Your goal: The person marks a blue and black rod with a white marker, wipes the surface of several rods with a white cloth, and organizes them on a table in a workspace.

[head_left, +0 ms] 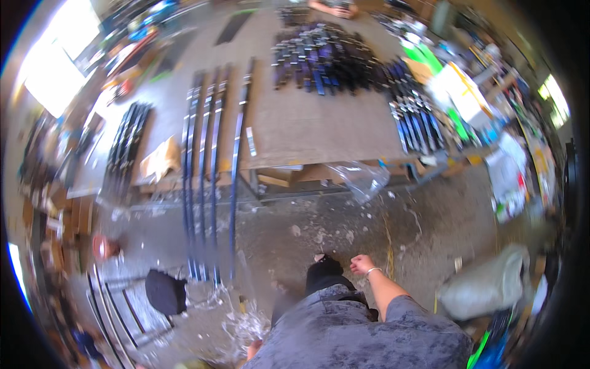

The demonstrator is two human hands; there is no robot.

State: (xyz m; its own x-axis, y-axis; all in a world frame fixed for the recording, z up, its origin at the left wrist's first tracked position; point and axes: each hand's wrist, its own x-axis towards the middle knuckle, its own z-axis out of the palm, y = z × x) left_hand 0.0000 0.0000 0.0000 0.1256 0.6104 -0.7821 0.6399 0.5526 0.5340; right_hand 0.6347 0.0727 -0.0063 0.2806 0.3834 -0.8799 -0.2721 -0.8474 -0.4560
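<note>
My right hand (361, 264) hangs beside my right leg over the floor, its fingers curled closed with nothing seen in them. A light bracelet (373, 270) circles that wrist. Only a bit of my left hand (254, 349) shows by my left side, near crumpled clear plastic (244, 326) on the floor. Its fingers are hidden. Neither hand touches the worktable (319, 132) in front. Several long dark poles (238, 138) with blue and silver glints lie on it and jut over its near edge.
A heap of dark rods (322, 55) fills the table's far middle. Other bundles of rods (127, 141) lie left, and more rods (415, 117) right. A dark-seated stool (166, 292) stands at left, a grey-green sack (485, 283) at right. Someone's hands (338, 8) show at the far edge.
</note>
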